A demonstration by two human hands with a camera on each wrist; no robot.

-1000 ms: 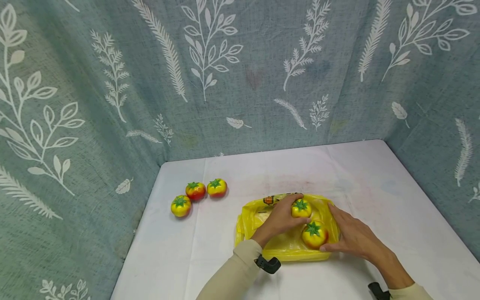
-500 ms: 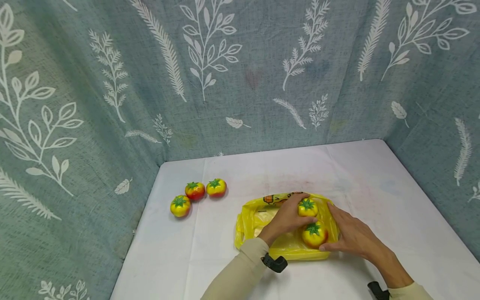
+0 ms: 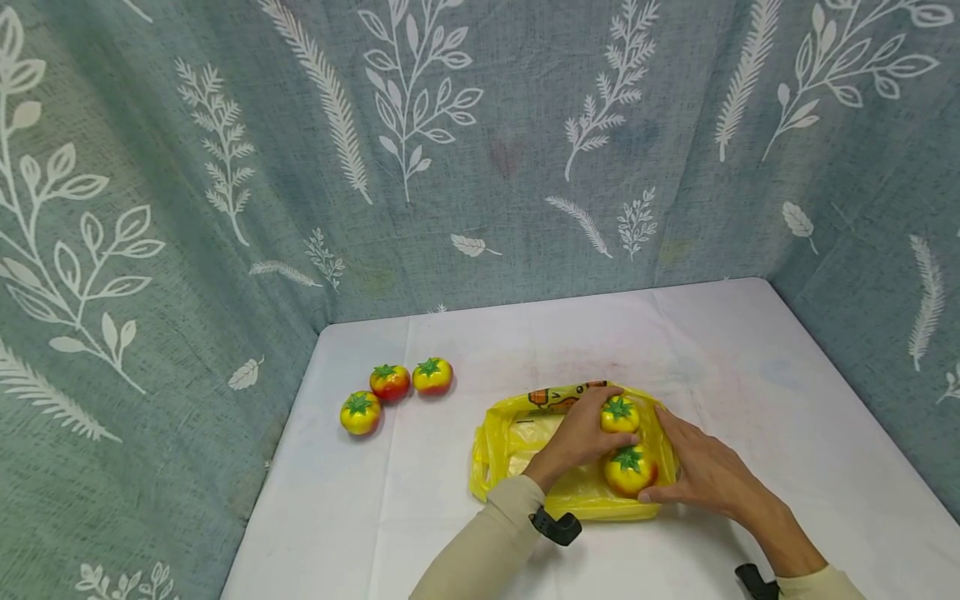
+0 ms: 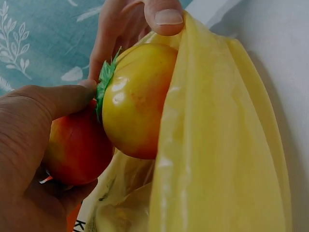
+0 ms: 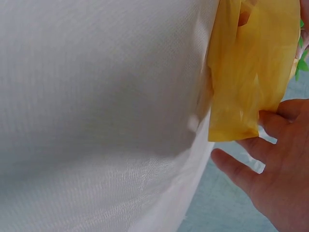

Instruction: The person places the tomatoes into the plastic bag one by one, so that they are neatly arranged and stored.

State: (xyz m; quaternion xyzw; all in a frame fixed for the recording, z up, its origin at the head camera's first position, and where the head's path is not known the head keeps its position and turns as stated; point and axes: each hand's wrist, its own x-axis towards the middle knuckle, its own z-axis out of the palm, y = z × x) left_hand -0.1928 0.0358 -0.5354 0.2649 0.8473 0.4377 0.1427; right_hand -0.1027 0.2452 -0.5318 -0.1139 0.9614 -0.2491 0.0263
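A yellow plastic bag [image 3: 592, 507] lies on the table with its mouth spread. My left hand [image 3: 573, 437] reaches over it and grips a small yellow-red tomato [image 3: 620, 414] with a green leafy top. Another tomato [image 3: 630, 473] sits in the bag's right end, against the held one in the left wrist view. My right hand [image 3: 712, 473] holds the bag's right end, thumb at the near edge and fingers at the far side. In the right wrist view, its fingers [image 5: 236, 170] lie along the outside of the bag.
Three more tomatoes stand at the table's left: a front one [image 3: 361, 413], a redder one [image 3: 390, 382] and a right one [image 3: 432, 377]. White cloth covers the table [image 3: 420, 517]. A patterned curtain [image 3: 510, 167] hangs behind and at both sides.
My left hand has moved a little to the right with its tomato, bringing it closer to the bag's right end. My right hand and the other tomatoes have stayed in place.
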